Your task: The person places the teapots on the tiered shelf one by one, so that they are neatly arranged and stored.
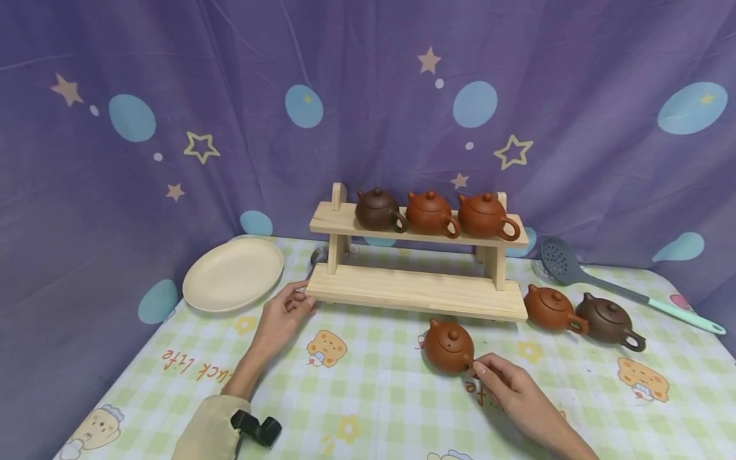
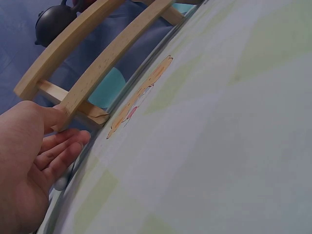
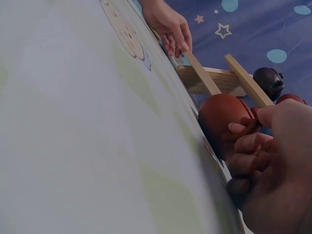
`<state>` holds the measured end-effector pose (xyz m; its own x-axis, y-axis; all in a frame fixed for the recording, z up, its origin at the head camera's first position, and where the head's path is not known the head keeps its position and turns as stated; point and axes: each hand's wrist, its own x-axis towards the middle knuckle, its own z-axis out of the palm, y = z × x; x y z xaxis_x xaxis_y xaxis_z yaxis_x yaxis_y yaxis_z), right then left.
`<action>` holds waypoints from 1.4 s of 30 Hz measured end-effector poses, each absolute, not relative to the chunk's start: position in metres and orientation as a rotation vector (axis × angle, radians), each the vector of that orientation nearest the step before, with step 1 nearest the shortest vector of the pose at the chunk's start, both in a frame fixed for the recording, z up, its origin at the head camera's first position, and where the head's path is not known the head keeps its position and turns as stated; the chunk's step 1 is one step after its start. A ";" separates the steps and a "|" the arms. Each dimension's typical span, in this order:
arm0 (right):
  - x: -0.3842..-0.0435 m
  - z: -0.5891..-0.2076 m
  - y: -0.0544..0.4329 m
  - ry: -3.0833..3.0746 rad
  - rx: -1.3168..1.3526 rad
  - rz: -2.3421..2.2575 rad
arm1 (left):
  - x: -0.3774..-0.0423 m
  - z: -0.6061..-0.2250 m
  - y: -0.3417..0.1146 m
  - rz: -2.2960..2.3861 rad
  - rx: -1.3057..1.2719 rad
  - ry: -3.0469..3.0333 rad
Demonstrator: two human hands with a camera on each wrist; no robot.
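A two-tier wooden shelf (image 1: 397,289) stands at the middle of the table. My left hand (image 1: 284,316) grips the left end of its lower board, thumb on top and fingers beneath, as the left wrist view shows. In front of the shelf, my right hand (image 1: 514,391) pinches the handle of a reddish-brown teapot (image 1: 447,348); its spout points away to the left and its lid is on. On the upper tier sit a dark brown teapot (image 1: 376,211) and two reddish-brown teapots, the middle one (image 1: 429,214) and the right one (image 1: 482,216).
Right of the shelf stand another reddish-brown teapot (image 1: 549,308) and a dark teapot (image 1: 606,321). Behind them lies a slotted spoon (image 1: 604,284) with a mint handle end. A cream plate (image 1: 232,275) lies at the left, and a metal spoon (image 1: 318,257) lies partly behind the shelf.
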<state>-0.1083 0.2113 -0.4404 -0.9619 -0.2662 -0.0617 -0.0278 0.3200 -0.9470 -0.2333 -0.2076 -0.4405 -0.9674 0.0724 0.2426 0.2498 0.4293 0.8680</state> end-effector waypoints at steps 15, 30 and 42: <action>-0.106 -0.438 0.201 2.493 -0.165 -1.646 | -0.233 -0.439 -0.207 -1.555 -0.283 -2.518; -0.106 -0.440 0.197 2.494 0.055 -1.718 | -0.231 -0.438 -0.207 -1.600 -0.288 -2.500; -0.105 -0.438 0.196 2.507 0.171 -1.737 | -0.232 -0.439 -0.206 -1.614 -0.274 -2.496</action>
